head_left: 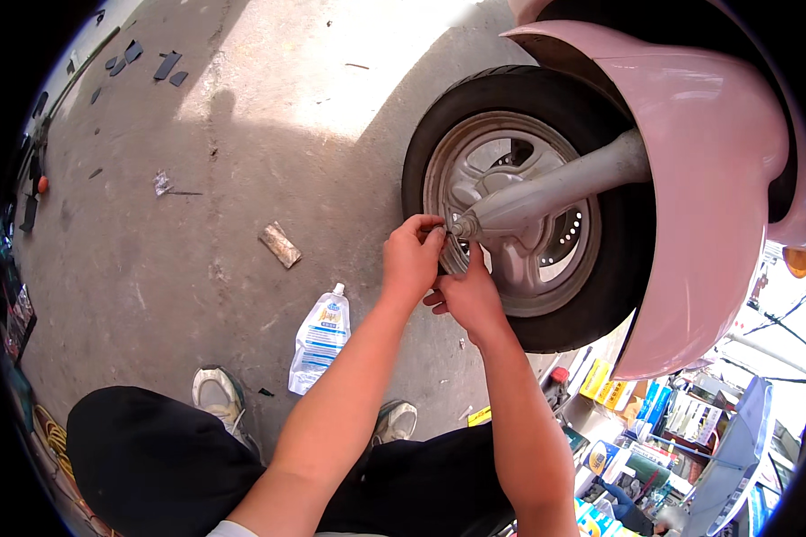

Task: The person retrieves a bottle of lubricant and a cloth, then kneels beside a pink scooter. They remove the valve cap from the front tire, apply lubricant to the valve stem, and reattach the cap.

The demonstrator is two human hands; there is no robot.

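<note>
A scooter wheel (pixel 519 170) with a black tyre and a silver-grey rim stands in front of me. A grey fork leg (pixel 564 188) runs down across it to the axle end (pixel 464 225). My left hand (pixel 410 261) is at the axle end, its thumb and forefinger pinched together; whatever is between the fingertips is too small to name. Just below, my right hand (pixel 468 300) holds its forefinger stretched up to the underside of the fork end. Its other fingers are loosely bent and apart, with nothing seen in them.
Above the wheel curves a pink body panel (pixel 707 152). A white pouch with a spout (pixel 321 342) and a crumpled brown packet (pixel 280 245) lie on the concrete floor (pixel 188 286). Dark scraps (pixel 167 64) are at the far left. Boxes (pixel 604 385) crowd the lower right.
</note>
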